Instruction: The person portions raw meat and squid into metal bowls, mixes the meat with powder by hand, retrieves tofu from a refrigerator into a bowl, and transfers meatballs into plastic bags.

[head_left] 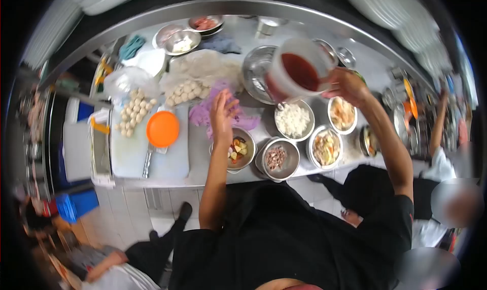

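My right hand (349,86) is closed around the handle of a translucent plastic jug (285,85), which is tilted and has dark red liquid (303,71) inside. Below and behind the jug lies a large metal bowl (251,72). My left hand (222,112) is raised, fingers stretched out and holding nothing, above a crumpled purple plastic bag (248,121). Under my left forearm stands a bowl of cut vegetables (239,150). A bowl of chopped white pieces (292,120) and a metal bowl with pinkish chopped bits (276,158) stand nearby.
At left, a white cutting board (129,160) bears whitish balls (136,112), an orange lid (163,129) and a knife (147,163). More food bowls (324,147) line the counter's front edge. Plates (373,6) are stacked overhead. Other people are on both sides.
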Available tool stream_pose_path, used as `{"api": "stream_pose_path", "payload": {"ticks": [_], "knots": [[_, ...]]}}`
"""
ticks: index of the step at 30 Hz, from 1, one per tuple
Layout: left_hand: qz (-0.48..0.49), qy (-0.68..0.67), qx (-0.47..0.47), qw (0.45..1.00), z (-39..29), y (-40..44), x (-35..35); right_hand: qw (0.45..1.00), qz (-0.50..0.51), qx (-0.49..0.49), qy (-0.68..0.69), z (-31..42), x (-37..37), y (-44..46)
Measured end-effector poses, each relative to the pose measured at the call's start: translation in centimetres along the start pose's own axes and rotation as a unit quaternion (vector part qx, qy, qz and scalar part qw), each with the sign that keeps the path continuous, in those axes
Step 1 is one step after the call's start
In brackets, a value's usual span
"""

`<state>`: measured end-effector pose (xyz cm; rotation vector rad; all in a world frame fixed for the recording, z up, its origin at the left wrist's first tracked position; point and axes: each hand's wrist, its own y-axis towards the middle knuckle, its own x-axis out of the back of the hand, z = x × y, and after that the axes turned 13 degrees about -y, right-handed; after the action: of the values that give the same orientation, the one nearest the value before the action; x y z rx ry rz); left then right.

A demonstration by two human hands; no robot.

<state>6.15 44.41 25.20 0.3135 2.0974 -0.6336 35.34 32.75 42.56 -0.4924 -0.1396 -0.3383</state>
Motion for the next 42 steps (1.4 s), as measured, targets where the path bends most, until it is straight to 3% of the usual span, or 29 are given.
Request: {"api": "stream_pose_path", "payload": {"ticks": [2,3,4,7,9,10,15,17,19,21,26,28,29,31,33,36,39,42], "knots": [[-0.096,0.157,-0.173,0.967,-2.4,-1.3,2.0,1.000,0.018,0.012,-0.007,-0.2,5.1,4.2],[-0.141,0.181,-0.212,0.950,-3.5,-2.3,4.0,0.999,0.023,0.037,-0.016,-1.2,8.1,7.1],[-0.179,0.206,-0.243,0.931,-4.5,-3.6,6.2,0.996,0.088,0.019,-0.028,-0.2,10.1,9.4],[-0.277,0.283,-0.294,0.870,-7.2,-9.5,9.6,0.991,0.036,0.129,-0.029,-2.7,15.2,17.9],[-0.343,0.285,-0.329,0.833,-7.6,-13.5,10.0,0.980,0.095,0.174,-0.016,-4.2,17.5,23.1],[-0.381,0.266,-0.323,0.825,-7.3,-15.2,10.6,0.982,0.117,0.145,0.035,-5.0,18.8,26.1],[-0.491,0.195,-0.287,0.799,-5.1,-19.0,14.4,0.988,0.079,0.132,0.027,-7.6,19.1,33.9],[-0.484,0.227,-0.214,0.818,-4.8,-19.1,15.6,0.990,0.068,0.123,0.021,-8.8,18.7,35.8],[-0.355,0.345,-0.292,0.818,-4.8,-17.6,17.7,0.991,0.065,0.115,0.015,-9.7,17.9,37.6],[-0.398,0.383,-0.200,0.809,-6.4,-14.9,16.6,0.992,0.057,0.111,0.012,-10.6,17.7,39.2],[-0.431,0.506,-0.098,0.740,-10.1,-9.1,15.8,0.992,0.041,0.118,-0.002,-11.6,17.7,40.7],[-0.436,0.651,-0.090,0.615,-11.4,-7.1,16.0,0.992,0.034,0.123,-0.013,-12.0,18.3,40.6],[-0.434,0.653,-0.088,0.614,-12.2,-6.2,16.1,0.991,0.033,0.128,-0.022,-12.1,18.5,40.3],[-0.465,0.724,-0.143,0.489,-14.1,-4.7,16.1,0.985,0.046,0.150,-0.065,-12.2,19.4,39.6],[-0.440,0.757,-0.125,0.467,-15.7,-3.7,16.8,0.948,0.084,0.249,-0.180,-13.0,21.8,38.6],[-0.385,0.821,-0.026,0.422,-18.1,-0.9,18.4,0.993,-0.056,-0.008,-0.101,-6.0,13.5,26.6],[-0.362,0.834,-0.035,0.416,-18.7,0.0,18.8,0.979,-0.037,0.152,-0.134,-3.7,7.1,19.2],[-0.349,0.833,-0.092,0.420,-19.8,0.3,20.2,0.969,0.064,0.185,-0.153,-2.4,-1.8,14.0]]}}
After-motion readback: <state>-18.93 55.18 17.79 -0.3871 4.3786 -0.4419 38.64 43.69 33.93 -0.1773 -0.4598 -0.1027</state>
